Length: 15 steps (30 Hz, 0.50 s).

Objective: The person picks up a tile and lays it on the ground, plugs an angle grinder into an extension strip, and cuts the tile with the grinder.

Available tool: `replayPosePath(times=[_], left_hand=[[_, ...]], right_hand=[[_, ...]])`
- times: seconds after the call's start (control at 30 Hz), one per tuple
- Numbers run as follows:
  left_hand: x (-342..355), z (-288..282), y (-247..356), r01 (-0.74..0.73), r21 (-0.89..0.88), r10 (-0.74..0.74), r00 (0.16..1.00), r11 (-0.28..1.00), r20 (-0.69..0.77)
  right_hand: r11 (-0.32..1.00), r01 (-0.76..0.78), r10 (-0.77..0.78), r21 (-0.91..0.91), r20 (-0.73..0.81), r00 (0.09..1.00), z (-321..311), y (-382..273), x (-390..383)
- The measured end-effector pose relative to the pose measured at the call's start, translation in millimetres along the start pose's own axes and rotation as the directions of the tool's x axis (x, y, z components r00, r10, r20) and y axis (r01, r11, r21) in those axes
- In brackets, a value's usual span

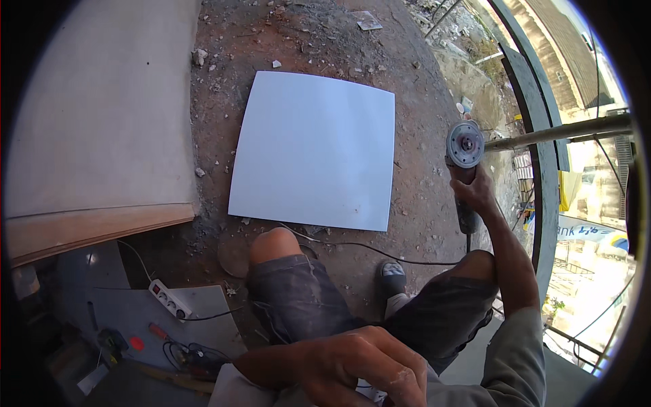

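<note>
My right hand (477,192) is wrapped round the body of an angle grinder (465,210), held up at the right. Its round disc (465,144) faces up toward me, and a dark cord (413,262) runs from its lower end back across the ground. A square white tile (315,149) lies flat on the dirt in front of my knees, apart from both hands. Close to my body, at the bottom of the view, my left hand (359,363) has its fingers curled. What they hold, if anything, is hidden.
A white power strip (169,300) rests on a grey sheet at the lower left, near a red-handled tool (159,331). A pale wall (102,108) rises at the left. Metal poles (569,130) and an open edge stand at the right. Rubble (298,30) covers the far ground.
</note>
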State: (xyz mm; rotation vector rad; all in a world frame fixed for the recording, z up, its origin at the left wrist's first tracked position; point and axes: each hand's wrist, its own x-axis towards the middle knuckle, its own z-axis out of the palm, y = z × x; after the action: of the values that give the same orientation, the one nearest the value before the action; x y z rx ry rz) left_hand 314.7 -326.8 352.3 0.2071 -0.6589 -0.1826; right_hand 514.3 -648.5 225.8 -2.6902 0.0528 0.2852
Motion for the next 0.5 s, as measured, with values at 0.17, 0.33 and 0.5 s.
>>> replayPosePath(times=[0.17, 0.33, 0.5], left_hand=[[2, -13, 1, 0.033, 0.052, -0.036, 0.998, 0.998, 0.060], [16, -28, -31, 0.026, 0.208, -0.012, 0.997, 0.978, -0.071], [35, -43, -74, 0.072, 0.236, -0.001, 0.957, 0.969, -0.290]], right_hand=[[0.933, 0.162, -0.114, -0.322, 0.163, 0.980, -10, -11, 14], [0.838, 0.341, -0.196, -0.427, 0.348, 0.917, 22, 33, 55], [0.876, 0.284, -0.118, -0.390, 0.398, 0.910, 68, 86, 106]])
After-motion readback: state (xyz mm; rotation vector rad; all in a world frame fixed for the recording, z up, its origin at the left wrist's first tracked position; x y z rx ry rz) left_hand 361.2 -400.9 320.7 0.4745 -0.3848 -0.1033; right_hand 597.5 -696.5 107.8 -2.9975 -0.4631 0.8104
